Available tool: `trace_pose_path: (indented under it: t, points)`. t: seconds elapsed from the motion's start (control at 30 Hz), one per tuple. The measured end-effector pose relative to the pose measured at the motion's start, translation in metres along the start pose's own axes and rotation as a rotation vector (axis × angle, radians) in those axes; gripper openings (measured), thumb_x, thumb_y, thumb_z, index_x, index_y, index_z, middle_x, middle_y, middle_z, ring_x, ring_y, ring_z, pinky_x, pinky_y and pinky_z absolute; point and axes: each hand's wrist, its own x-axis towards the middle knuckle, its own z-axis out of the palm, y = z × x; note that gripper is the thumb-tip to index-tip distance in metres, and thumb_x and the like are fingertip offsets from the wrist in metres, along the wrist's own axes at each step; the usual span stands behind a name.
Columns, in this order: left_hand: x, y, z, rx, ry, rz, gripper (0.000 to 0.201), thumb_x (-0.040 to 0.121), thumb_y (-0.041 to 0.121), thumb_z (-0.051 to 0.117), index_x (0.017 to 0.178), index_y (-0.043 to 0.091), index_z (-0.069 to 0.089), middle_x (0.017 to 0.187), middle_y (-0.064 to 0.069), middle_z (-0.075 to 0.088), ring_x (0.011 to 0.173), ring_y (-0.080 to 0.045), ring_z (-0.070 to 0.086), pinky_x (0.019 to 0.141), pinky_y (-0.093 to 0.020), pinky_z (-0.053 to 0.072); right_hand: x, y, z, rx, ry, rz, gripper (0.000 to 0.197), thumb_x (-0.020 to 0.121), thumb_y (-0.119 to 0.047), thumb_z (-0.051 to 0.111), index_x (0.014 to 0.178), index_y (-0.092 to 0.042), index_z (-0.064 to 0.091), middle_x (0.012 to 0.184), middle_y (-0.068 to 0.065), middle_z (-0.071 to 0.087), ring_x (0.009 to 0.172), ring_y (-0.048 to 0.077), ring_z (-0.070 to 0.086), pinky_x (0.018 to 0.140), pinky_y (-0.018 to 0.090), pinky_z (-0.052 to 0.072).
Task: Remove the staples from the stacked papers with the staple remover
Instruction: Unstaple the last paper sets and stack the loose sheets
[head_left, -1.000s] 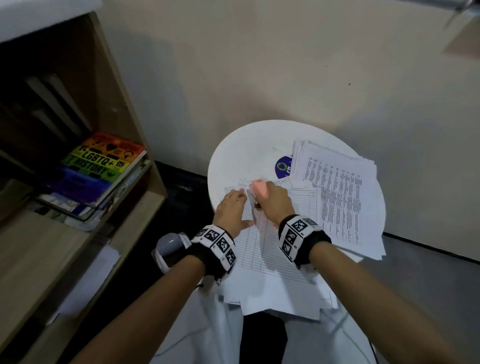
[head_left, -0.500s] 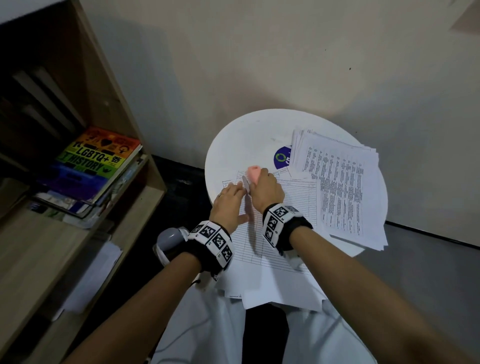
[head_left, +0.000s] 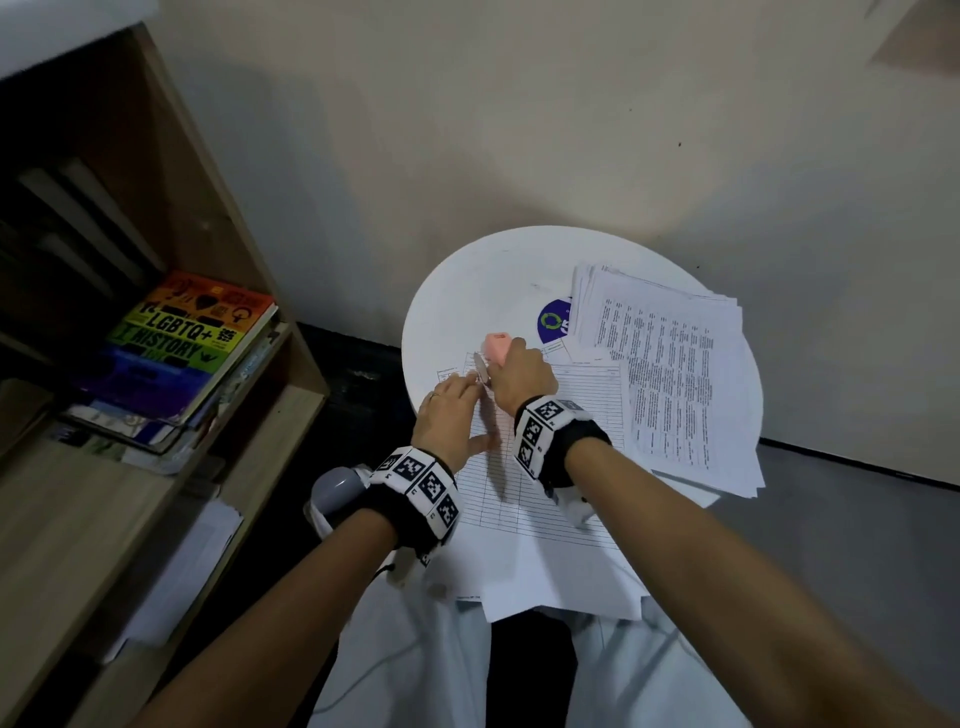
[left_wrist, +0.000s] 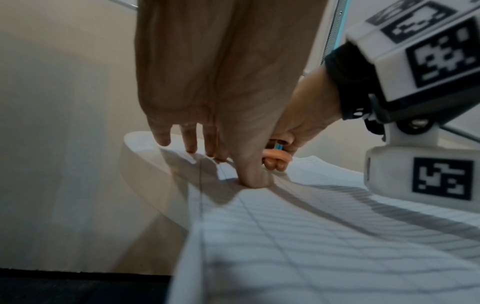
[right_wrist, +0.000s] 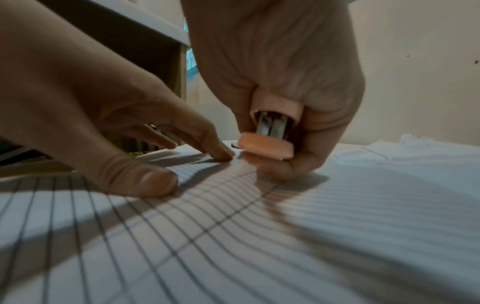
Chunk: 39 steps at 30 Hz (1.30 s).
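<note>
A stack of ruled papers (head_left: 524, 499) lies on the small round white table (head_left: 467, 280), hanging over its near edge. My left hand (head_left: 451, 415) presses down on the stack's top left area with spread fingertips (right_wrist: 223, 154) and thumb (left_wrist: 253, 179). My right hand (head_left: 519, 376) grips a pink staple remover (head_left: 497, 347) just right of those fingertips, at the papers' top left corner. Its metal claws (right_wrist: 272, 127) point down at the sheet (right_wrist: 259, 236), and the pink remover (right_wrist: 270, 133) sits low over the paper. No staple is visible.
A second pile of printed papers (head_left: 670, 374) covers the table's right side, partly over a blue and green round sticker (head_left: 553, 322). A wooden shelf (head_left: 104, 499) with a rainbow-covered book (head_left: 187, 338) stands at the left. A wall (head_left: 571, 130) rises behind the table.
Both hands have shifted toward the top left corner of the ruled stack. The remover has tipped so its metal claws point down at the paper beside the left fingertips.
</note>
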Motion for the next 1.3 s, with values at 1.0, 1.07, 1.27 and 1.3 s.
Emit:
trace_pose_path:
  t: [1.0,1.07,1.27,1.3]
  points:
    - [0.041,0.083,0.009,0.111,-0.255,0.076,0.076,0.084,0.034,0.067,0.146,0.021,0.025,0.159,0.006,0.006,0.147,-0.03,0.002,0.115,-0.049,0.023,-0.004,0.107,-0.05,0.023,0.102,0.08,0.042,0.094,-0.039,0.052,0.126,-0.012,0.048,0.111,0.012,0.063,0.098,0.031,0.062,0.077,0.037,0.05]
    - [0.042,0.084,0.007,0.121,-0.262,0.082,0.075,0.084,0.034,0.067,0.145,0.022,0.026,0.159,0.008,0.005,0.147,-0.029,0.002,0.115,-0.049,0.021,-0.002,0.106,-0.05,0.004,0.109,0.08,0.042,0.094,-0.037,0.053,0.127,-0.012,0.047,0.112,0.014,0.062,0.099,0.032,0.062,0.078,0.038,0.049]
    - [0.044,0.081,0.004,0.115,-0.274,0.102,0.076,0.082,0.036,0.069,0.144,0.022,0.028,0.159,0.009,0.006,0.148,-0.027,0.002,0.117,-0.049,0.017,0.001,0.113,-0.052,-0.037,0.081,0.011,0.043,0.092,-0.033,0.055,0.13,-0.015,0.046,0.112,0.014,0.063,0.098,0.032,0.062,0.079,0.042,0.052]
    - [0.044,0.081,0.004,0.116,-0.272,0.102,0.076,0.082,0.036,0.069,0.144,0.022,0.028,0.159,0.008,0.006,0.148,-0.027,0.002,0.117,-0.049,0.017,0.003,0.11,-0.051,-0.036,0.077,0.009,0.043,0.092,-0.033,0.056,0.13,-0.015,0.047,0.113,0.014,0.063,0.099,0.032,0.062,0.08,0.042,0.052]
